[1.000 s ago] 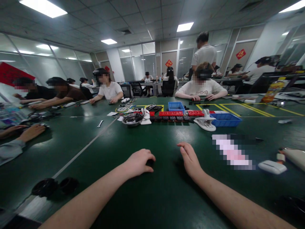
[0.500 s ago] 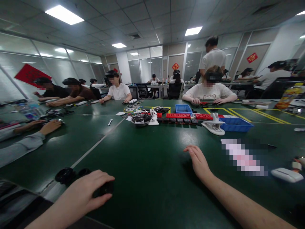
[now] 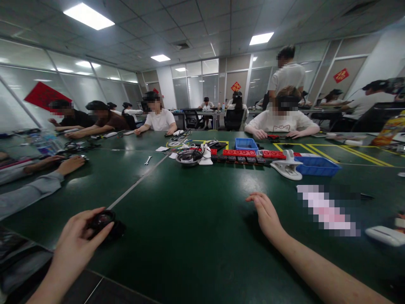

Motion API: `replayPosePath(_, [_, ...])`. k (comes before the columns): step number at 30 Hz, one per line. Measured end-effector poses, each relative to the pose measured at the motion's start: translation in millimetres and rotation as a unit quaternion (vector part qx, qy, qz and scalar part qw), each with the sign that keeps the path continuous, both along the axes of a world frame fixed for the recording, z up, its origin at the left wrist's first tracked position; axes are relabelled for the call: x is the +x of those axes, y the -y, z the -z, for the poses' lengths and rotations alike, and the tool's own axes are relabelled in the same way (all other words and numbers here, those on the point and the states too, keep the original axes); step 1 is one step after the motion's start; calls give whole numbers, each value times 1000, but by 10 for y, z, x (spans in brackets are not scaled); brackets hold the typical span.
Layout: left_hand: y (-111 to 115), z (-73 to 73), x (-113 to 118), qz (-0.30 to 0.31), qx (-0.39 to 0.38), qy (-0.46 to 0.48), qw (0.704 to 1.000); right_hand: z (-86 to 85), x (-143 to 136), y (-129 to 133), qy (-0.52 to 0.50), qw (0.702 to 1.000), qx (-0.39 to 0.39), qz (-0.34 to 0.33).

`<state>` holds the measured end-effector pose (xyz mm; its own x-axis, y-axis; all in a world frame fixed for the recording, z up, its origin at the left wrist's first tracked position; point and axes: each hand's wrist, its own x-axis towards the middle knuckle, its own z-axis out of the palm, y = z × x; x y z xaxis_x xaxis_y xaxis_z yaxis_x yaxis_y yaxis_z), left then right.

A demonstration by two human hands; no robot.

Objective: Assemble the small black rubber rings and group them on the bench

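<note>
At the near left of the green table, my left hand (image 3: 76, 234) has its thumb and fingers closed around a round black part (image 3: 103, 217) with a ring-like rim. Its exact kind does not show. Another dark piece (image 3: 119, 229) sits right beside it, partly covered by the hand and the held part. My right hand (image 3: 265, 210) rests at the table's right of centre, fingers stretched forward and holding nothing. Nearest to it is a blurred-out pinkish strip (image 3: 327, 209), apart from the fingers.
Across the table's middle run red power strips (image 3: 240, 153), a white clip base (image 3: 288, 165), blue bins (image 3: 318, 166) and a round dish with cables (image 3: 189, 157). A small wrench (image 3: 148, 160) lies left. A white case (image 3: 386, 235) is at right. A co-worker's hands (image 3: 74, 164) are at left.
My left hand has moved left and slightly up, from near a dark piece to the round black part among the black pieces. My right hand has stayed put; the view has shifted slightly.
</note>
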<state>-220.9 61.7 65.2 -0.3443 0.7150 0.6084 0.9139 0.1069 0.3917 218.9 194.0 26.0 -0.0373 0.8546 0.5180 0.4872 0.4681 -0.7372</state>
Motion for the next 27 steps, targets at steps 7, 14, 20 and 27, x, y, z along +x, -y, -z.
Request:
replayPosePath(7, [142, 199, -141, -90, -39, -24, 995, 13, 3, -11, 3, 1000, -3, -7])
replayPosePath(14, [46, 312, -131, 13, -57, -192, 980, 14, 10, 11, 5, 1000, -5, -4])
replayPosePath(20, [44, 271, -60, -3, -133, -210, 969, -4, -1, 14, 9, 1000, -9, -2])
replayPosePath(27, [62, 155, 57, -28, -129, -199, 971, -10, -11, 18, 13, 1000, -11, -4])
